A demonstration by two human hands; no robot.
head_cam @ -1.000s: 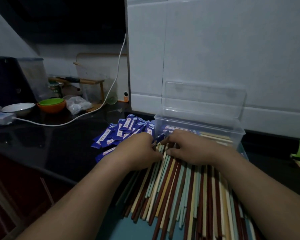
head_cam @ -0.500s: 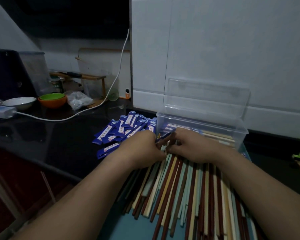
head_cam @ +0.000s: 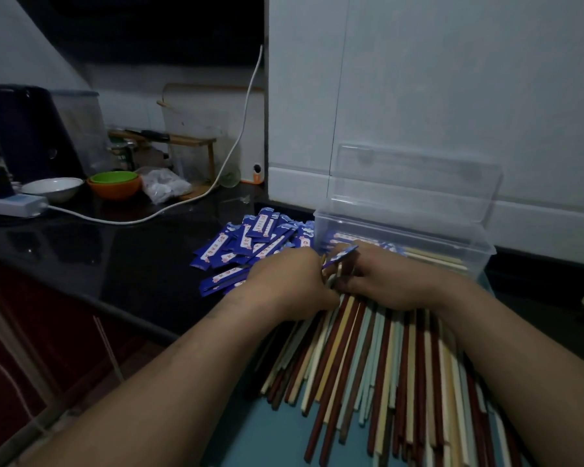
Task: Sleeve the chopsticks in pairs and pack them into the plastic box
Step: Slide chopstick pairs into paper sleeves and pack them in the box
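Your left hand (head_cam: pixel 290 281) now pinches the flat blue sleeve (head_cam: pixel 340 256) higher (glossy paper), while your right hand (head_cam: pixel 385 281) curls its fingers round slim chopsticks (head_cam: pixel 339 273).

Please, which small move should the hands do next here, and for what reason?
Probably slide the light chopstick tips into the blue sleeve. The right hand seems to pinch the sleeve just above them, beside the left hand, and the pair is not yet in the plastic box.

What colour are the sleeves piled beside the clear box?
Sleeves: blue with a white printed strip, in the head view.
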